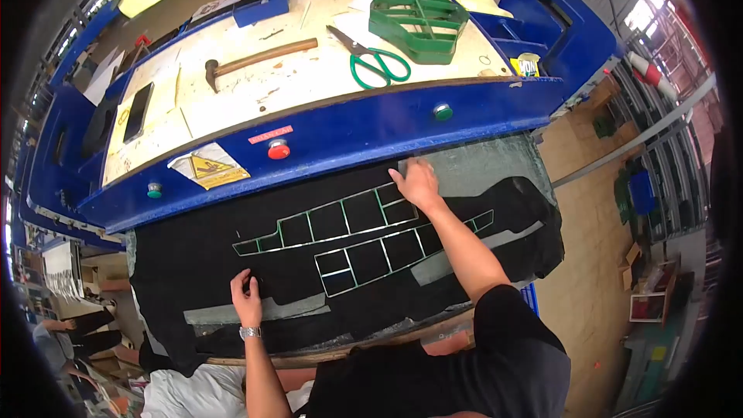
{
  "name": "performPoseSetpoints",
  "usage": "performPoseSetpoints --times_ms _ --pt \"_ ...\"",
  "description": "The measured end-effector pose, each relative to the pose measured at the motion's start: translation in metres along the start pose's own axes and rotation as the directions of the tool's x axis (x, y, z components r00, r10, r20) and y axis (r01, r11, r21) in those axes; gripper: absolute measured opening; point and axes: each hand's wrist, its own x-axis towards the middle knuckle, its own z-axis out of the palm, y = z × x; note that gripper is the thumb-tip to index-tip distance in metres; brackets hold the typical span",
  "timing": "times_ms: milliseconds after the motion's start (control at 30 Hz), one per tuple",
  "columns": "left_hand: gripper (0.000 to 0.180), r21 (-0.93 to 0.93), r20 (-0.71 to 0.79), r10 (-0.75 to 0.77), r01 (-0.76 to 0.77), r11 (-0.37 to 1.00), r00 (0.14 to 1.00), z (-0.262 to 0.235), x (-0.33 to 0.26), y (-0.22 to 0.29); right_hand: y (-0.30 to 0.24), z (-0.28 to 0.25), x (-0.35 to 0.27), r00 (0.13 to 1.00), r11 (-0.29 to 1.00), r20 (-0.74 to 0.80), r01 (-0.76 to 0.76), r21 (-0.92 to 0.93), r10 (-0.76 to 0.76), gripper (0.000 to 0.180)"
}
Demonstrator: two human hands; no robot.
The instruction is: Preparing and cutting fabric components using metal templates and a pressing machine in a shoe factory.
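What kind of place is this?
Probably a factory or workshop: there's a big blue machine with push buttons, and a hammer and green-handled scissors lying on top.

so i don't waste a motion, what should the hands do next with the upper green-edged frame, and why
Probably bring the left hand up to the left end of the upper frame to help steady it: the right hand is at its right end, while the left is apart from it, over the black cloth.
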Motion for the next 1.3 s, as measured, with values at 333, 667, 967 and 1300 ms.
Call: performPoseSetpoints --times_ms 333,667,967,1300 --pt "0.022 0.115 -0.084 0.066 -0.057 0.992 0.994 0.014 -0.002 -0.011 0.026 0.064 0.051 0.985 0.818 0.052 -0.164 0.551 0.162 0.038" --pt "0.023 0.253 -0.141 0.099 -0.061 0.965 0.985 0.030 -0.004 -0.010 0.042 0.046 0.062 0.904 0.596 0.428 -0.343 0.726 0.000 0.019" --pt "0.020 0.347 -0.210 0.149 -0.069 0.935 0.966 0.036 -0.004 0.000 0.067 0.057 0.068 0.805 0.237 0.591 -0.584 0.776 0.049 0.024" --pt "0.022 0.256 -0.240 0.035 0.028 0.966 0.970 0.037 -0.012 0.009 0.051 0.055 0.046 0.900 0.329 0.383 -0.433 0.839 0.207 0.027"
